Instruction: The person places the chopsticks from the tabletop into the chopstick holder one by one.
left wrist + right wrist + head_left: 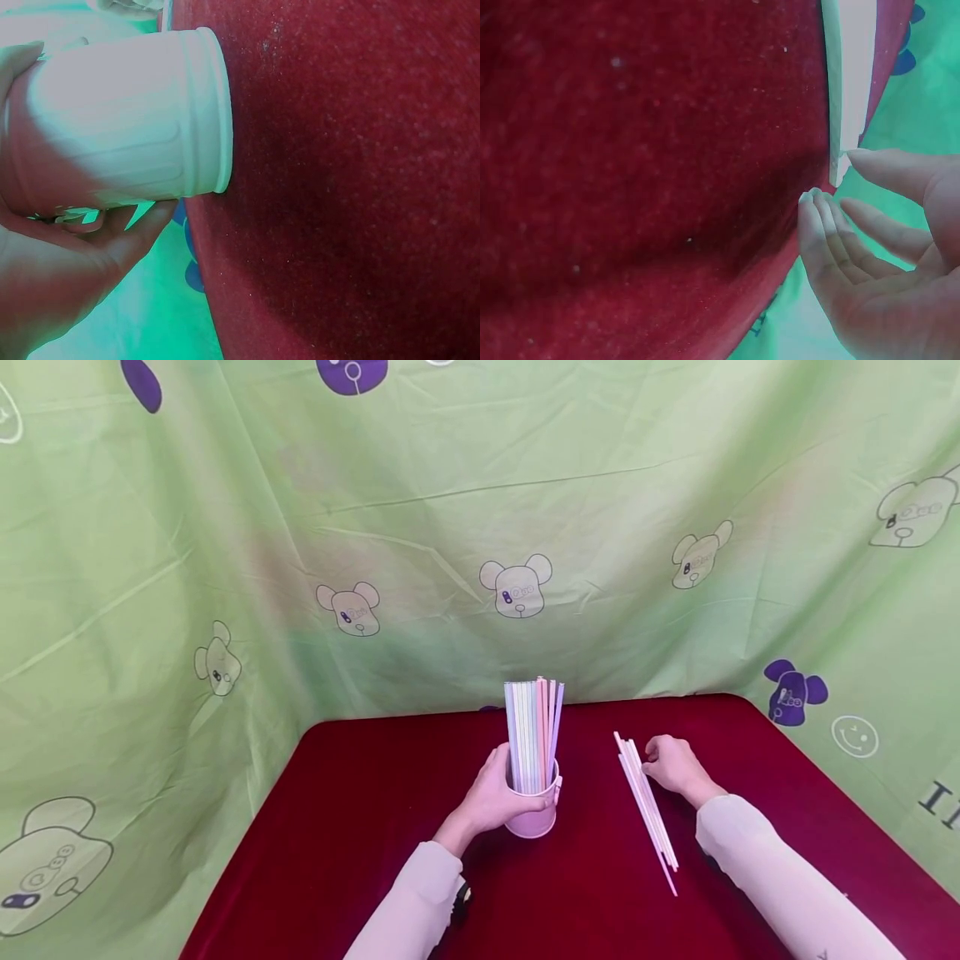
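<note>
A small pink pail [531,823] stands on the table, filled with upright pastel straws [525,735] in white, blue, pink and purple. My left hand [498,797] is wrapped around the pail near its rim; the left wrist view shows fingers and thumb on both sides of the pail [120,124]. To the right, several pale straws [647,806] lie in a loose bundle on the cloth. Beside their far end is my right hand [675,766]. In the right wrist view its thumb tip is right at the end of the straws [851,82], with the other fingers bent loosely and apart from the thumb.
A dark red cloth [360,827] covers the table. Behind and at both sides hangs a green curtain [435,510] printed with bear heads, close to the table's far edge [420,717]. One straw of the bundle sticks out toward the near side.
</note>
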Demonstrator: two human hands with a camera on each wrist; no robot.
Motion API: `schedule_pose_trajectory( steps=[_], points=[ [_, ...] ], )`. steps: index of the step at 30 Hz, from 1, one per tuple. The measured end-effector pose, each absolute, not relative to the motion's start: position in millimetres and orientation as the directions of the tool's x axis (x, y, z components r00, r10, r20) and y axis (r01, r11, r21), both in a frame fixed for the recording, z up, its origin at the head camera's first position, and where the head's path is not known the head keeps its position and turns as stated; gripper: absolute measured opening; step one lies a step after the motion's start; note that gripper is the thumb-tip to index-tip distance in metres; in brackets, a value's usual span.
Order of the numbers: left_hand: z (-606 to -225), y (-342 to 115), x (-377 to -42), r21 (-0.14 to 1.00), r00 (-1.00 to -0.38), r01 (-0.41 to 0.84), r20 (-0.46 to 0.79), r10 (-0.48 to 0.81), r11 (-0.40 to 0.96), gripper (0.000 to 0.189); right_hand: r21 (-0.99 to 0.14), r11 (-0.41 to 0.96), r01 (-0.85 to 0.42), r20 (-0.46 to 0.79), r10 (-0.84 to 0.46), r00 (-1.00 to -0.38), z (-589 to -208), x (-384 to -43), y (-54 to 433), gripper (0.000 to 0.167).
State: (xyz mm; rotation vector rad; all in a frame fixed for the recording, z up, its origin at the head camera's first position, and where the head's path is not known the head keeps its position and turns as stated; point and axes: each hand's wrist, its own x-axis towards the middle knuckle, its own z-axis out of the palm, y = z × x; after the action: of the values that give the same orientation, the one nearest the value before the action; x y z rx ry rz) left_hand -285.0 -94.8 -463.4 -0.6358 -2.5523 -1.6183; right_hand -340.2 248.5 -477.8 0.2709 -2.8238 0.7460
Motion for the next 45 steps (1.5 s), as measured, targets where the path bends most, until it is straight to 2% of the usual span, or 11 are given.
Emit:
schedule_pose_trajectory(
  steps=[7,16,19,23,26,31,36,45],
  points=[
    [-464,-95,-286,0.851,-0.912,0.373,0.263,0.315,0.370,0.090,-0.479,0.858,-0.186,0.201,-0.099,-0.975,-477,-340,248,0.019],
    [-463,-94,-286,0.848,-0.910,0.375,0.261,0.321,0.374,0.089,-0.504,0.860,-0.074,0.082,-0.038,-0.996,-472,-343,250,0.004],
    [-462,-94,-286,0.845,-0.911,0.375,0.260,0.320,0.381,0.089,-0.612,0.789,-0.056,0.039,-0.041,-0.998,-470,-343,251,0.006],
    [-462,-94,-286,0.852,-0.912,0.369,0.255,0.320,0.372,0.089,-0.815,0.580,-0.004,-0.039,-0.063,-0.997,-471,-341,252,0.017],
    [-462,-94,-286,0.853,-0.913,0.365,0.252,0.320,0.372,0.088,-0.892,0.452,0.022,-0.065,-0.080,-0.995,-474,-338,252,0.025],
    [-462,-95,-285,0.854,-0.914,0.364,0.252,0.317,0.371,0.089,-0.949,0.314,0.001,-0.040,-0.120,-0.992,-468,-337,247,0.034],
    [-463,-95,-284,0.857,-0.914,0.362,0.249,0.319,0.368,0.090,-0.982,0.181,-0.048,0.023,-0.136,-0.990,-441,-332,229,0.038],
    [-462,-94,-284,0.855,-0.915,0.363,0.253,0.313,0.371,0.092,-0.960,0.013,-0.278,0.276,-0.077,-0.958,-379,-315,185,0.021]
  ],
)
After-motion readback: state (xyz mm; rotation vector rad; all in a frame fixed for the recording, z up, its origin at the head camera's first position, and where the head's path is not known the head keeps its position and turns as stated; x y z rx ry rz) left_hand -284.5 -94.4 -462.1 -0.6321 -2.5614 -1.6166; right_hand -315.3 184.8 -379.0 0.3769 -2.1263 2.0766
